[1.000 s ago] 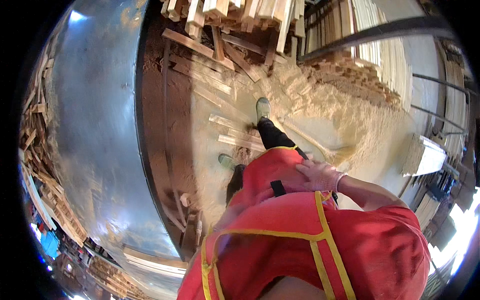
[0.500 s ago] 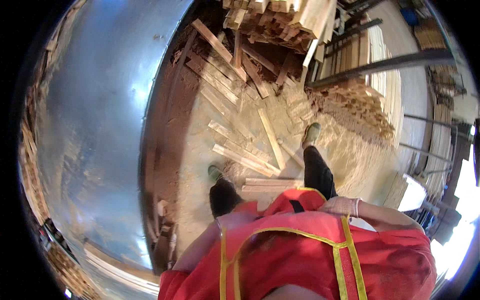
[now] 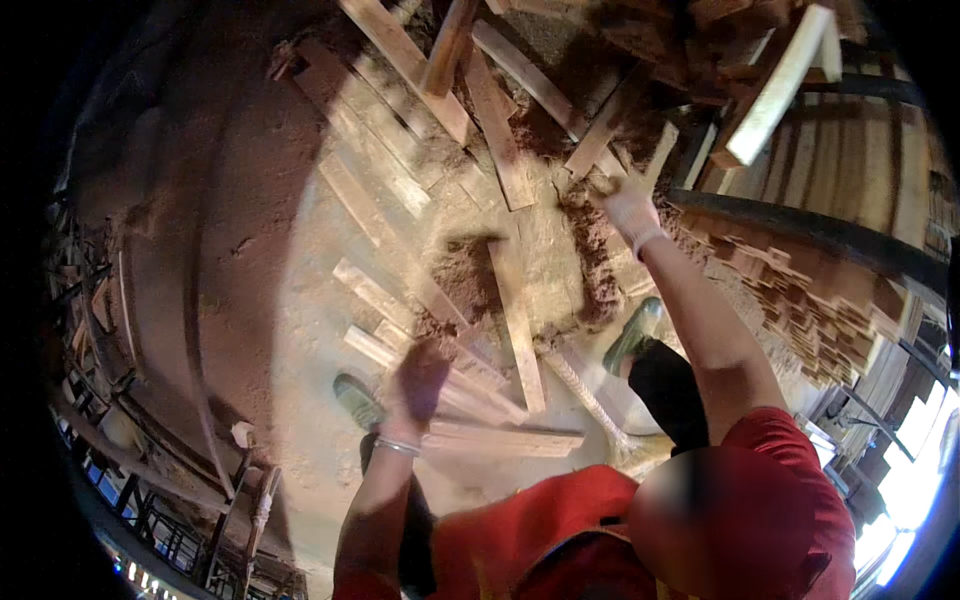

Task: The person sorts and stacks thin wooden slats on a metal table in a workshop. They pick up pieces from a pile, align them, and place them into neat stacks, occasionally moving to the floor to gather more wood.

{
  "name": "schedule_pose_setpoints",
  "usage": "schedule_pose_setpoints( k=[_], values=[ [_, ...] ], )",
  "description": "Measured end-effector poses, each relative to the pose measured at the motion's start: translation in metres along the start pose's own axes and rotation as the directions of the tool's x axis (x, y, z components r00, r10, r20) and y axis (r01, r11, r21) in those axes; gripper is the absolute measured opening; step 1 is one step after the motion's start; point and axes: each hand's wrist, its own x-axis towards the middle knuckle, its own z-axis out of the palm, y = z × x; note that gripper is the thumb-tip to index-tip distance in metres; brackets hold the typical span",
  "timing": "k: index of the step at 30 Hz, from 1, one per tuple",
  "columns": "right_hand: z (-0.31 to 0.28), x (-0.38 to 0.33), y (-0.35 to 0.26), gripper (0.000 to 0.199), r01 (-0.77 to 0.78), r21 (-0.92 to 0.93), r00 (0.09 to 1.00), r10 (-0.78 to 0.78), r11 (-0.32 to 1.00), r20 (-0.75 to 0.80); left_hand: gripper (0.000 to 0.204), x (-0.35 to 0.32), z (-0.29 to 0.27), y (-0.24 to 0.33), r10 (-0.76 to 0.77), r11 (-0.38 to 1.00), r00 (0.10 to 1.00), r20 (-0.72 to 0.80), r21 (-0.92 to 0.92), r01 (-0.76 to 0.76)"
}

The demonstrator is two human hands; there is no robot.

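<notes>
Over wooden strips (image 3: 516, 325), left hand (image 3: 420, 382) blurred, right hand (image 3: 630, 210) outstretched; cannot tell whether fingers grasp.

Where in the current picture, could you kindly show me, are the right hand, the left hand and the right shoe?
Right hand (image 3: 632, 211): head view, on the back of the hand.
Left hand (image 3: 421, 380): head view, on the blurred hand's middle.
Right shoe (image 3: 633, 334): head view, on its upper.

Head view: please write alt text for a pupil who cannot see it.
A person in red holds out the right hand near wood strips scattered on a dusty floor; the left hand, blurred, is near others. Stacked wood lies at right.
</notes>
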Motion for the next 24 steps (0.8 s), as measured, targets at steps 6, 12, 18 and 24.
schedule_pose_setpoints(
  k=[6, 12, 18, 24],
  values=[
    [0.034, 0.133, -0.009, 0.056, -0.057, -0.027, 0.974, 0.049, 0.998, -0.221, 0.044, -0.002, 0.050, 0.005, -0.092, 0.764, 0.986, 0.139, 0.645, -0.019],
    [0.039, 0.097, 0.026, 0.042, 0.081, 0.902, 0.995, -0.095, 0.425, -0.044, 0.046, 0.000, 0.082, 0.022, -0.049, 0.459, 0.932, 0.359, 0.837, -0.298],
    [0.078, -0.085, 0.039, 0.027, -0.382, 0.890, 0.850, -0.473, -0.248, 0.233, 0.051, 0.005, 0.101, 0.034, 0.183, 0.808, 0.954, 0.236, 0.517, -0.283],
    [0.169, -0.182, 0.032, 0.049, -0.157, 0.925, 0.813, -0.487, 0.346, 0.321, 0.038, 0.014, 0.068, 0.027, -0.205, 0.894, 0.974, 0.095, 0.423, 0.147]
  ],
)
